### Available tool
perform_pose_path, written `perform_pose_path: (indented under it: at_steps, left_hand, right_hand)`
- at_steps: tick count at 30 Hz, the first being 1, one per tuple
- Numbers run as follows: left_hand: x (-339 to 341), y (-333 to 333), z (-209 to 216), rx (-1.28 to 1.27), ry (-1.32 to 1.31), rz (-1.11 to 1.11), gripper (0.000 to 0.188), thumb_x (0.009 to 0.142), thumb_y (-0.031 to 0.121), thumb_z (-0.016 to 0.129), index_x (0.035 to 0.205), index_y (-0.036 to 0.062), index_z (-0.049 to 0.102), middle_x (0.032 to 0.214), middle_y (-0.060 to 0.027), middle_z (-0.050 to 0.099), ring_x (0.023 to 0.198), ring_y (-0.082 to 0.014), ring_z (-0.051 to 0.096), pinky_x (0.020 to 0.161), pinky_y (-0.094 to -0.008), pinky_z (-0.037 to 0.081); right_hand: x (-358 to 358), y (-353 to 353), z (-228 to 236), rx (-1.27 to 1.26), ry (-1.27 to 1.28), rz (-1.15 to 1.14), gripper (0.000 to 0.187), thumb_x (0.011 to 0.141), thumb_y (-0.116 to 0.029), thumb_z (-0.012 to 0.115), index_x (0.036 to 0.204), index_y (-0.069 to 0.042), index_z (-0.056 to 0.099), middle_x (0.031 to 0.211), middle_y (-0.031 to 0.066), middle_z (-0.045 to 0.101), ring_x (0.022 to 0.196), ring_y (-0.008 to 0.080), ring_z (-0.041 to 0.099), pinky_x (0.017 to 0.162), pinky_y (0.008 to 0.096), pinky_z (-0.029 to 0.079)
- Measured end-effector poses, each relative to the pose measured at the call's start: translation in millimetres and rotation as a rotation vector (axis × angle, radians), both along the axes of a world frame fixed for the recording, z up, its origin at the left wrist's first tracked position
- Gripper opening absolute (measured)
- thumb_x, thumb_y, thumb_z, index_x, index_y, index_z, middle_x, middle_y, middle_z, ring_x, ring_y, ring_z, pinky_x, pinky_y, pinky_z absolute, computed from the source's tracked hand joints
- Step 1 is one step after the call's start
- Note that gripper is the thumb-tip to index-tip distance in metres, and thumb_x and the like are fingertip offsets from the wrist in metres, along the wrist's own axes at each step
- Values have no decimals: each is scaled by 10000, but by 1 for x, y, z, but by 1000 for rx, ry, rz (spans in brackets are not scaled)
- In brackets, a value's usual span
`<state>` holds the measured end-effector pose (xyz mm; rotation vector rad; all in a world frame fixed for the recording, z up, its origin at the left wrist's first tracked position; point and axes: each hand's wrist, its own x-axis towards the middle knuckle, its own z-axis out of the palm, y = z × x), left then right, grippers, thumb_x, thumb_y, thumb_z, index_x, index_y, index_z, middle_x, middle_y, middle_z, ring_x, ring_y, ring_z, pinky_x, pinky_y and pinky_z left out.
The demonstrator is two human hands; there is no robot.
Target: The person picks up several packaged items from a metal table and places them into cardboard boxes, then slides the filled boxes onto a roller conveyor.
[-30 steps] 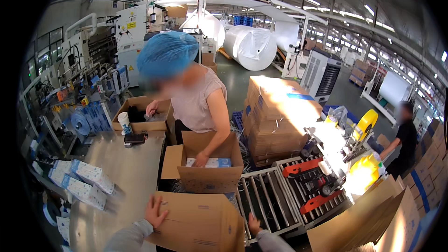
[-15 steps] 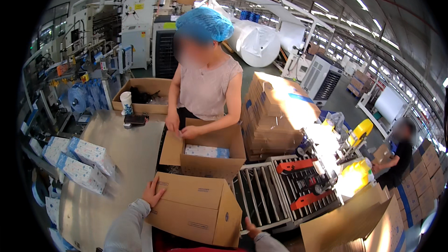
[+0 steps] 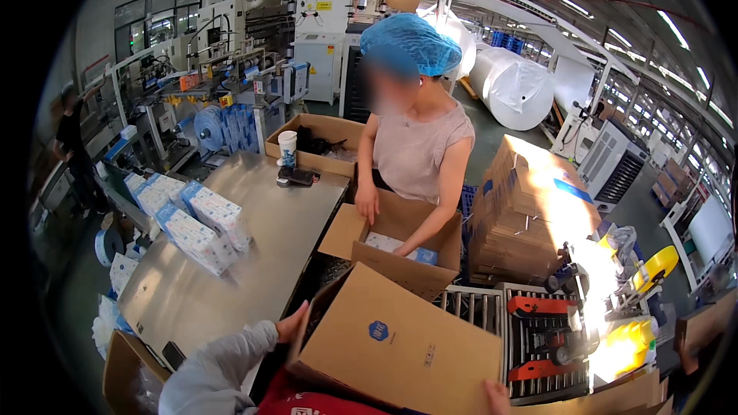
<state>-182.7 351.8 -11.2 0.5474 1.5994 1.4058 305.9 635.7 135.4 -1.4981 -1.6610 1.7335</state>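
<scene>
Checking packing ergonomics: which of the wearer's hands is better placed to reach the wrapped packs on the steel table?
Probably the left hand. It grips the brown cardboard box on the edge facing the steel table, where the blue-and-white wrapped packs lie. The right hand holds the far corner.

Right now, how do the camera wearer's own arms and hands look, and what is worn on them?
The left arm wears a loose, pale grey long sleeve that ends at the wrist, leaving the left hand bare: no glove, ring or watch visible. Of the right hand only bare fingers show at the picture's lower edge; its sleeve is out of view. A red garment covers the chest.
</scene>
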Motion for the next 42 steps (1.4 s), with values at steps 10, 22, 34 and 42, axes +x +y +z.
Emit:
perform_pose_path:
  at_steps: [10,22,34,42]
  left_hand:
    - [88,32,44,-193,-643,-204,968,829,455,698,1518,115,110,1364,-113,492,1249,-172,465,997,-456,388]
    - [131,42,70,-439,487,78,706,819,281,690,1376,-17,374,1140,-253,617,1075,-392,588,908,-401,475]
    - [119,41,-89,-661,455,-82,854,881,638,358,1513,114,127,1543,-266,47,1422,-458,29,1149,-531,82]
    - [27,-15,60,-621,105,-479,1266,641,864,513,1487,-3,145,1568,-166,87,1456,-272,62,1177,-387,50]
  right_hand:
    - [-196,-133,2,436,-189,959,389,946,-233,455,1178,44,310,780,302,612,752,484,604,648,541,495]
    - [-71,52,-39,1456,-961,1052,823,830,-533,578,1431,-25,337,1532,138,245,1433,347,143,1131,560,124]
    - [-19,43,-277,257,-570,50,914,774,-578,680,1338,88,406,1325,302,475,1240,396,468,1035,440,379]
    - [-150,-23,-257,451,-806,457,788,837,-579,583,1121,153,516,1056,358,599,1022,474,586,886,491,460]
